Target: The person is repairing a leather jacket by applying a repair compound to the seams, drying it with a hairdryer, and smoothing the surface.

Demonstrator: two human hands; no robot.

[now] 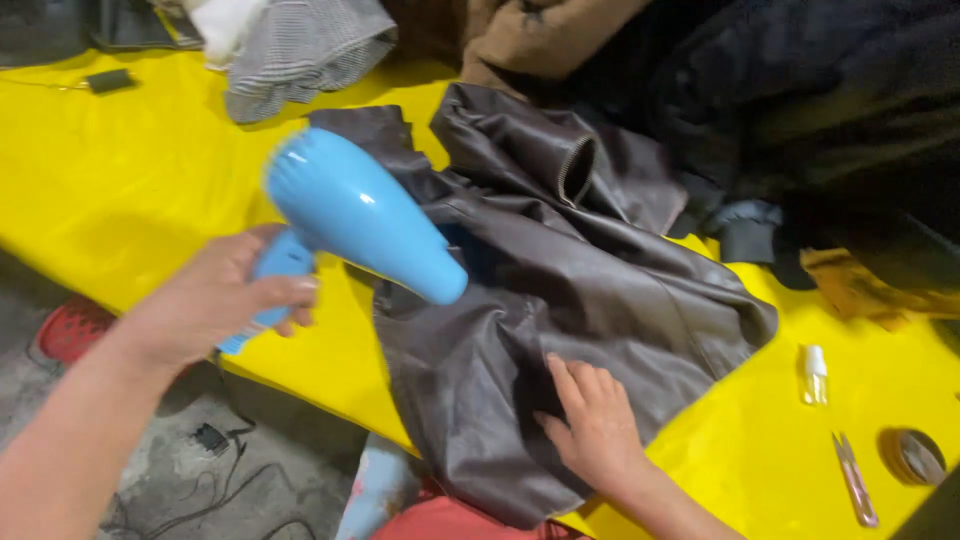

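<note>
The left hand [215, 300] grips the handle of a light blue hair dryer [360, 215], its nozzle aimed down at a dark brown leather jacket [560, 290] spread over the yellow table [120, 180]. The right hand [590, 425] lies flat and open on the jacket's lower edge, fingers pressing the leather just below and to the right of the nozzle. Past the jacket lie a striped grey garment [300, 50], a tan one [540, 35] and a heap of dark clothes [800, 110]. Near the right hand, on the table, stand a small clear spray bottle [816, 375], a pair of small snips [855, 480] and a roll of tape [912, 455].
</note>
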